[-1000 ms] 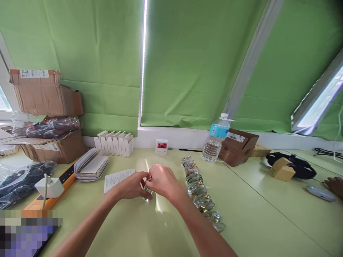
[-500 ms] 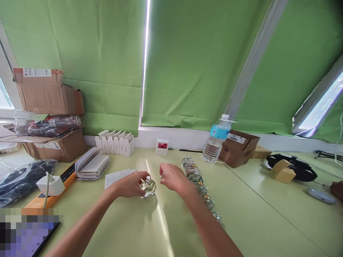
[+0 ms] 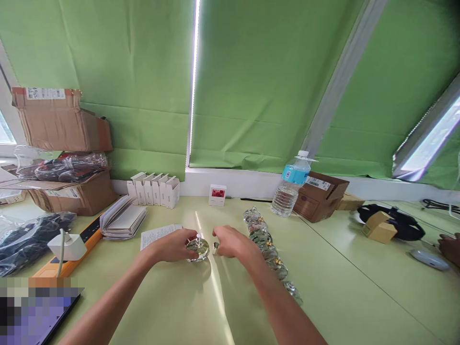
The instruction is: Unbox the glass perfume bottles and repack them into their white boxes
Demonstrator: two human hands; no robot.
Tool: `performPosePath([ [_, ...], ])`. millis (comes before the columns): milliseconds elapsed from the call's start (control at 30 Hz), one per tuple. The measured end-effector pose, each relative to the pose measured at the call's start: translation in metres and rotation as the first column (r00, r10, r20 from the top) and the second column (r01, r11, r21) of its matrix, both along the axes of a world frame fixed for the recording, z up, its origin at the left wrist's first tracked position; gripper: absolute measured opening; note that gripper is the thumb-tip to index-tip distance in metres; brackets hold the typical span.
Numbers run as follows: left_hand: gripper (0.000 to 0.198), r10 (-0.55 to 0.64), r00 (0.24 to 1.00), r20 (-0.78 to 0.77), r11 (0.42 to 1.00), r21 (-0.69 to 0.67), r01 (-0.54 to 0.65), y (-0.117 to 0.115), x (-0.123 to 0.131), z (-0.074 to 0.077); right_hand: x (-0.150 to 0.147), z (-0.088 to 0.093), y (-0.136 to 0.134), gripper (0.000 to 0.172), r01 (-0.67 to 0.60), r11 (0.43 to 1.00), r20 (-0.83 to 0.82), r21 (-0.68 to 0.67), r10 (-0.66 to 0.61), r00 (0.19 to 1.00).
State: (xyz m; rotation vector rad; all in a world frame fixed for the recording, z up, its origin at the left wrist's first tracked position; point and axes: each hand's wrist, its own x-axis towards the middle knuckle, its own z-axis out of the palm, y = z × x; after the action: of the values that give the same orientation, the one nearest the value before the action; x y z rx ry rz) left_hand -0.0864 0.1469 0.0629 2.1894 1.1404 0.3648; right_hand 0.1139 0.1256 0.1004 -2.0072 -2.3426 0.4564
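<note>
My left hand grips a small round glass perfume bottle that rests on the pale green table; its spray nozzle is bare. Just right of the bottle, my right hand pinches a small shiny cap. A row of several similar glass bottles runs along the table right beside my right forearm. A printed paper leaflet lies just behind my left hand.
Small white boxes and a stack of flat cartons sit at the back left. A water bottle and cardboard box stand at the back right. An orange power strip with a charger lies left. Another person's hand shows far right.
My hands were together over the bottle; the right hand has pulled away to the right with the cap, exposing the nozzle. The left hand keeps the bottle on the table.
</note>
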Motion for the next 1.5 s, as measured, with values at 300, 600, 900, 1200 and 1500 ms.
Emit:
performPosePath([
  [300,0.020,-0.052,0.997,0.050,0.999,-0.008,0.053,-0.001,0.001,0.001,-0.028,0.009,-0.011,0.022,-0.129,0.969,-0.109,0.212,0.154,0.982],
  [600,0.016,-0.040,0.996,0.076,0.999,-0.026,0.042,-0.002,0.003,0.002,-0.024,-0.003,-0.003,0.017,-0.170,0.965,-0.144,0.201,0.200,0.969],
  [900,0.014,-0.025,0.998,0.050,0.999,-0.031,0.027,0.003,0.001,-0.001,-0.029,-0.004,-0.001,0.020,-0.244,0.950,-0.128,0.196,0.271,0.954],
  [1200,0.025,0.025,0.999,0.041,1.000,0.010,-0.026,-0.001,0.000,-0.002,-0.002,0.076,-0.041,0.030,-0.103,0.772,-0.267,0.628,0.338,0.903],
  [1500,0.025,0.067,0.997,-0.036,0.984,0.168,-0.060,0.000,0.010,-0.009,0.008,0.031,0.001,0.019,-0.002,0.972,-0.014,0.237,0.005,1.000],
])
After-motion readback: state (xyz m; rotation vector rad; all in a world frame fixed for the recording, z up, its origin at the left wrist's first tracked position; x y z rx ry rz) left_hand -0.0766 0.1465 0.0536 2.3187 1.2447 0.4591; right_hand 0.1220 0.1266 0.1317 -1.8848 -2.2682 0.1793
